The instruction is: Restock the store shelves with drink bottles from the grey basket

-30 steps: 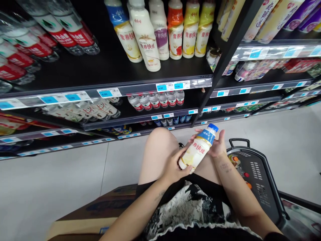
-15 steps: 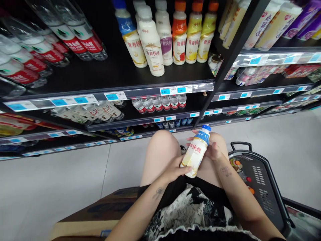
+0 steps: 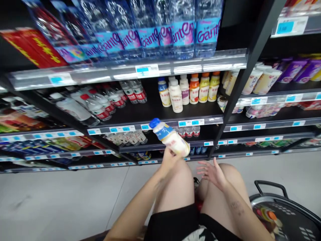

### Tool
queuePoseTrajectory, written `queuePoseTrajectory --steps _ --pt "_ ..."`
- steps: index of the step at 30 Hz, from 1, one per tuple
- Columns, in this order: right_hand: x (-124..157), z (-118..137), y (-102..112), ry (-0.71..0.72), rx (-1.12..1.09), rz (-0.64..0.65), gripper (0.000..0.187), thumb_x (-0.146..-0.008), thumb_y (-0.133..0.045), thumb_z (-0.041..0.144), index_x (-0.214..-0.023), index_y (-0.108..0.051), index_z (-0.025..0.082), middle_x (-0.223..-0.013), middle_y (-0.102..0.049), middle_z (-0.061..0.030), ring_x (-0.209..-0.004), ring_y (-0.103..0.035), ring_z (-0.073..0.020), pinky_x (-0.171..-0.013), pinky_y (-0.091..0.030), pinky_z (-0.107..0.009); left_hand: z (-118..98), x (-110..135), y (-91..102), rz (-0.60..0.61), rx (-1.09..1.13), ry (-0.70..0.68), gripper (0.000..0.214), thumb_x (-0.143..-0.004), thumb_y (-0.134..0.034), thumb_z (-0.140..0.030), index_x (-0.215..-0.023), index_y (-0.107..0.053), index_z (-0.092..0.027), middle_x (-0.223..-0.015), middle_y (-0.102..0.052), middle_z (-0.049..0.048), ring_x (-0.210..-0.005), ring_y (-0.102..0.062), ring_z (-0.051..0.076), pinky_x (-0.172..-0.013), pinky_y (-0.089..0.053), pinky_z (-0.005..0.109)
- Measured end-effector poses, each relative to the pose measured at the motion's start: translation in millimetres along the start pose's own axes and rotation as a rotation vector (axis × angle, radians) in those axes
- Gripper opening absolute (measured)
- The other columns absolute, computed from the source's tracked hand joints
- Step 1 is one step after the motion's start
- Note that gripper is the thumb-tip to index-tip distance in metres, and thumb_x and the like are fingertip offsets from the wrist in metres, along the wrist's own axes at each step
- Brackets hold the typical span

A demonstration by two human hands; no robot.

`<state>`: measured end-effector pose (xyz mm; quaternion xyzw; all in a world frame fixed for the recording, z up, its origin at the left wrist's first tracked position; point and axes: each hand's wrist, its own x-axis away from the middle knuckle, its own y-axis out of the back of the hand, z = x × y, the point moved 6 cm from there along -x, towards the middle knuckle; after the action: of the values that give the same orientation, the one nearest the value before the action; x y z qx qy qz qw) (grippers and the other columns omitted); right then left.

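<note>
My left hand [image 3: 170, 160] grips the base of a cream-coloured drink bottle [image 3: 169, 136] with a blue cap and blue label, holding it tilted with the cap pointing up and left, in front of the black shelves. My right hand [image 3: 212, 170] is spread open just right of it, above my right knee, holding nothing. On the shelf [image 3: 160, 121] behind the bottle stand several similar drink bottles [image 3: 190, 91] with white, orange and yellow caps.
Black store shelving fills the view: large Ganten water bottles [image 3: 160, 30] on top, smaller water bottles [image 3: 100, 100] at left, more drinks on the right bay [image 3: 276, 77]. A dark shopping basket [image 3: 283, 211] with a handle sits at lower right on the grey floor.
My left hand has lifted the bottle from my lap up toward the shelves and tipped it leftward. My right hand has let go and opened. The view has tilted upward.
</note>
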<state>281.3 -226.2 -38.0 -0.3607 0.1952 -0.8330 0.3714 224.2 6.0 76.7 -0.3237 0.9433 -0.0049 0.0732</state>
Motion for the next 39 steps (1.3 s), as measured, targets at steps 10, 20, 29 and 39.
queuePoseTrajectory --steps 10,20,29,39 --pt "-7 -8 3 -0.026 -0.036 0.009 0.077 -0.088 -0.040 0.084 -0.122 -0.069 0.021 -0.114 -0.072 -0.0096 -0.098 -0.067 -0.0219 -0.076 -0.046 -0.027 -72 -177 43.6 -0.436 -0.630 -0.237 0.054 -0.074 -0.083 -0.042 -0.115 -0.058 -0.018 -0.117 -0.074 0.0144 -0.111 -0.071 0.027 -0.096 -0.055 0.037" --pt "-11 -6 2 -0.071 0.021 -0.013 0.092 -0.062 -0.061 0.095 -0.118 -0.074 0.023 -0.113 -0.073 -0.0096 -0.102 -0.065 -0.0259 -0.081 -0.046 -0.030 -37 -236 37.9 -0.273 -0.846 -0.087 0.055 -0.075 -0.084 -0.041 -0.117 -0.055 -0.020 -0.110 -0.074 0.0121 -0.103 -0.071 0.029 -0.083 -0.054 0.035" --pt "-5 -11 12 -0.059 0.144 -0.085 0.085 -0.059 -0.061 0.095 -0.111 -0.077 0.030 -0.114 -0.073 -0.0100 -0.105 -0.066 -0.0311 -0.095 -0.050 -0.041 -37 -228 35.3 -0.334 -0.974 -0.193 0.094 -0.080 -0.078 -0.041 -0.155 -0.027 -0.018 -0.139 -0.052 0.0179 -0.132 -0.050 0.034 -0.109 -0.045 0.041" --pt "-8 -6 0 -0.121 0.343 -0.098 0.088 -0.045 -0.068 0.093 -0.102 -0.076 0.027 -0.109 -0.074 -0.0151 -0.104 -0.068 -0.0376 -0.097 -0.052 -0.049 -39 -222 28.5 -0.362 -1.025 -0.196 0.082 -0.086 -0.066 -0.030 -0.158 -0.027 -0.019 -0.140 -0.058 0.0149 -0.129 -0.057 0.031 -0.101 -0.050 0.035"
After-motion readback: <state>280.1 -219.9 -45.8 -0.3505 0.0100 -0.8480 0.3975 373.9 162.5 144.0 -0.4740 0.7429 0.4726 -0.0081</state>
